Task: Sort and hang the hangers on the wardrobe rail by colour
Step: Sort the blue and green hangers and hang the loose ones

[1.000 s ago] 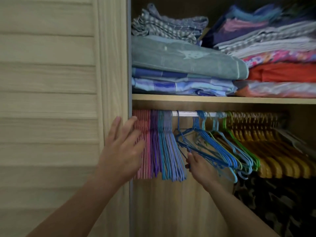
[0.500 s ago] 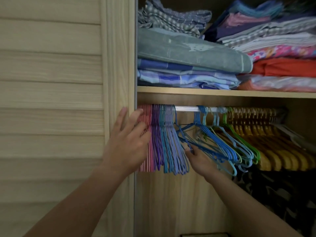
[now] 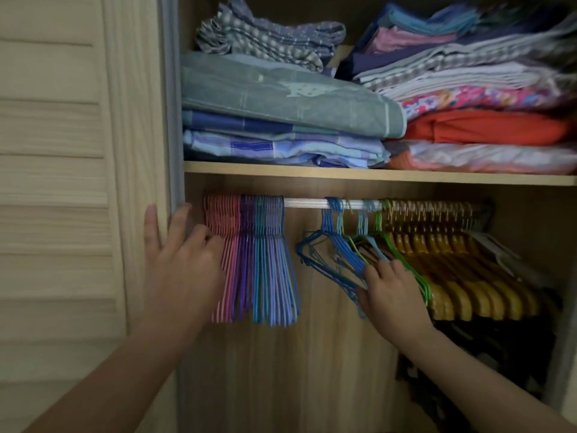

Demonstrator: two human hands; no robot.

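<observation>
Rail [image 3: 307, 203]: pale metal bar under the shelf, bare only in a short stretch between two hanger groups.
Sorted block [image 3: 253, 260]: packed tight at the left end of the rail; pink hangers [image 3: 223, 220] outermost, then purple hangers [image 3: 246, 260], then teal and pale blue hangers [image 3: 274, 270].
Loose blue hangers [image 3: 331, 245]: hooked on the rail right of the bare stretch, splayed and tangled, tilted toward the left.
Green hanger [image 3: 402, 257]: hung just right of the blue ones, against the wooden hangers [image 3: 462, 276] filling the right part of the rail.
Left hand [image 3: 184, 267]: fingers extended and slightly spread, pressed flat against the outer pink side of the sorted block; thumb resting on the door frame [image 3: 140, 151]; nothing grasped.
Right hand [image 3: 390, 289]: fingers curled around the lower wires of the loose blue hangers, fingertips tucked among them beside the green hanger.
Shelf [image 3: 374, 175]: wooden board above the rail, carrying folded linens [image 3: 281, 98] in two stacks.
Louvred door [image 3: 53, 151]: pale slatted panel at the far left.
Dark garments [image 3: 468, 354]: hanging below the wooden hangers, detail indistinct.
</observation>
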